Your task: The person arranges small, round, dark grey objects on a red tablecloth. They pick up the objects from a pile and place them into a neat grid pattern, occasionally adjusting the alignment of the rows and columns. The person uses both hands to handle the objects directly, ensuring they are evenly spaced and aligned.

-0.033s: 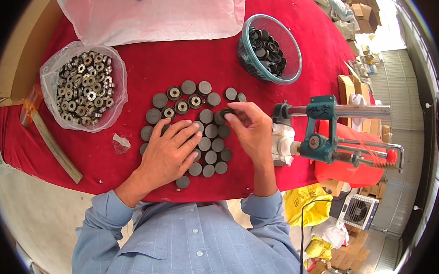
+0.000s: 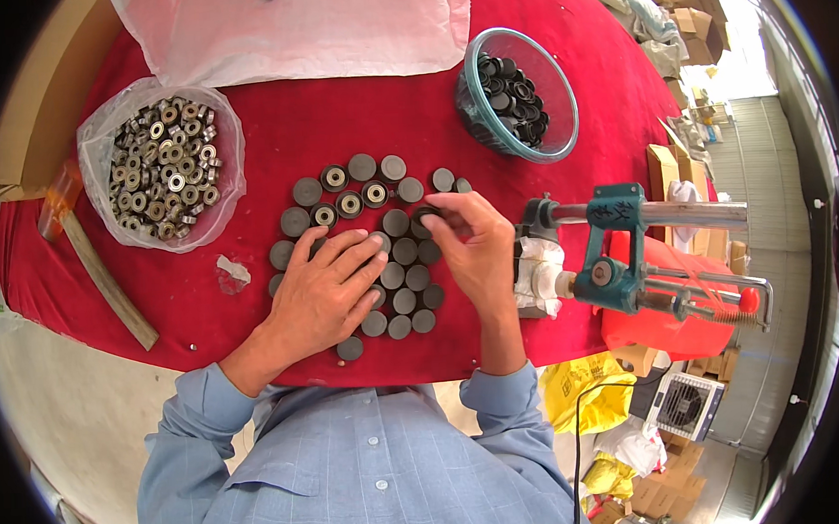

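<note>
The teal hand press point(image 2: 611, 249) stands at the right end of the red tablecloth point(image 2: 273, 118), its base swathed in white wrapping point(image 2: 537, 276). Just left of the press, the right hand point(image 2: 480, 255) has thumb and forefinger drawn narrow on a round dark cap point(image 2: 423, 215); whether that cap is lifted clear of its neighbours cannot be told. Further left of the press, the left hand point(image 2: 322, 290) lies palm down, fingers slightly parted, over the loose cluster of dark caps point(image 2: 392, 276), with one cap at its fingertips and others partly hidden beneath it. The cluster spreads leftward from the press, most caps showing plain grey-black faces; on its side away from the person, four bearing-filled caps point(image 2: 374, 194) show metal rings inside dark rims. Far left of the press, a clear plastic bag point(image 2: 234, 162) holds a heap of steel ball bearings point(image 2: 167, 170), and beyond it on that side lies a hammer point(image 2: 106, 276) with a curved wooden handle. Beyond the press and a little left, a glass bowl point(image 2: 572, 105) contains more black caps point(image 2: 515, 99). A white sack point(image 2: 307, 37) lies beyond and well left of the press; a yellow bag point(image 2: 584, 395) sits on the person's side of it.
</note>
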Action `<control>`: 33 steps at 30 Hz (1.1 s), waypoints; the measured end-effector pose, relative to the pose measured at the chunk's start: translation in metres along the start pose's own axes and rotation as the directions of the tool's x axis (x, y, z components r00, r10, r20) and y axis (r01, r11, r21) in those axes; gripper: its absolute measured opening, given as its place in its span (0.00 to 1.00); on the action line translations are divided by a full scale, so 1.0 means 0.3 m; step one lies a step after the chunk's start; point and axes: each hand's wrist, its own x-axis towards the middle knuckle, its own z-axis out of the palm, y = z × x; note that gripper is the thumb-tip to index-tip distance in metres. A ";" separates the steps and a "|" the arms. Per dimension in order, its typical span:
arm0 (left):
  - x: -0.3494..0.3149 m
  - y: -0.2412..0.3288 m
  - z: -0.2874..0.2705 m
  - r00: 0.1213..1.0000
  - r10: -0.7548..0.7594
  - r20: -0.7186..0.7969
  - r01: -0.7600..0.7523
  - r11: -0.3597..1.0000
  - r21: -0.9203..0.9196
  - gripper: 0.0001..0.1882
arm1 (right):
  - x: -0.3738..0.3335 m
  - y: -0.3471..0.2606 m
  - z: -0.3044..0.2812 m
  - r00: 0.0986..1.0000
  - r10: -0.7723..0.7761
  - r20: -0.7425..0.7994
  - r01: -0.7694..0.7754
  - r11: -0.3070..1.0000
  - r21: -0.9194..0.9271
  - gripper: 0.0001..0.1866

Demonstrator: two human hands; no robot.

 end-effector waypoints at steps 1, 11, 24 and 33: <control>0.002 0.001 -0.001 1.000 0.002 0.001 -0.002 1.000 0.000 0.24 | 0.014 -0.015 0.028 0.999 -0.048 -0.014 0.048 0.999 0.000 0.11; 0.009 0.004 -0.005 1.000 0.000 0.002 0.000 1.000 -0.015 0.22 | 0.062 0.013 0.194 0.879 -0.476 -0.005 0.437 0.811 -0.389 0.07; 0.008 0.004 -0.006 1.000 -0.001 -0.003 0.000 1.000 -0.007 0.21 | 0.055 0.035 0.207 0.869 -0.493 0.045 0.466 0.785 -0.409 0.09; 0.005 0.001 0.002 1.000 -0.006 0.003 0.006 1.000 0.001 0.21 | 0.006 0.026 0.188 0.843 -0.524 0.121 0.497 0.673 -0.548 0.21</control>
